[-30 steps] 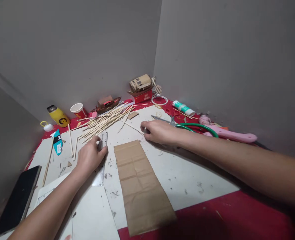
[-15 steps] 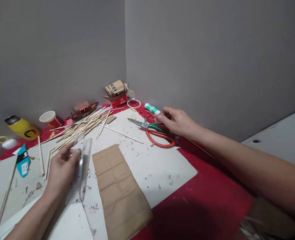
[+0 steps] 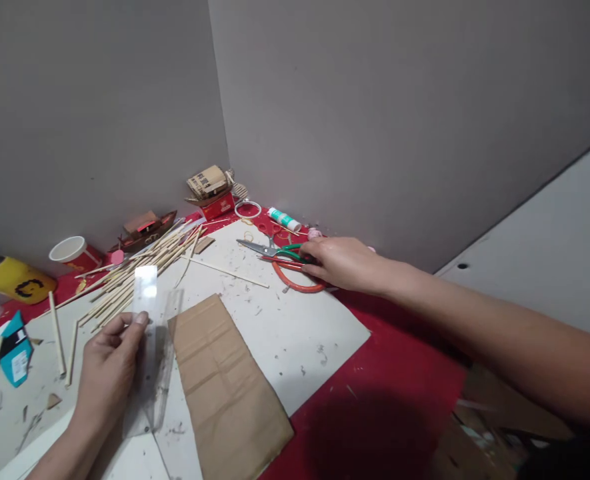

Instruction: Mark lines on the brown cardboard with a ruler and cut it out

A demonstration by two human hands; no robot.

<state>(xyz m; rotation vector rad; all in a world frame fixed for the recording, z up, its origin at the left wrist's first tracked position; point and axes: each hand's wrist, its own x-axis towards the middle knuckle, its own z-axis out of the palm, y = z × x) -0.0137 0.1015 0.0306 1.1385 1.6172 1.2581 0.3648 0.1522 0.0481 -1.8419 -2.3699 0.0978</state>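
A clear ruler point(image 3: 151, 347) is lifted off the desk point(image 3: 295, 333), pinched in the grip of the left hand point(image 3: 105, 373) beside the cardboard strip point(image 3: 225, 387). The right hand point(image 3: 342, 263) rests on the scissors point(image 3: 287, 261), fingers curled over the handles.

Left hand point(image 3: 105, 371) holding clear ruler point(image 3: 151, 353), right hand point(image 3: 342, 263) on scissors point(image 3: 287, 257)

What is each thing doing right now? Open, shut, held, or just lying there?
Clear ruler: held up in the left hand.
Green scissors: lying on the table, right hand on the handles.
Cardboard strip: lying flat.
Glue stick: capped, on its side.
Paper cup: tipped over.
Yellow flask: lying down, lid on.
Sticks: piled loose.
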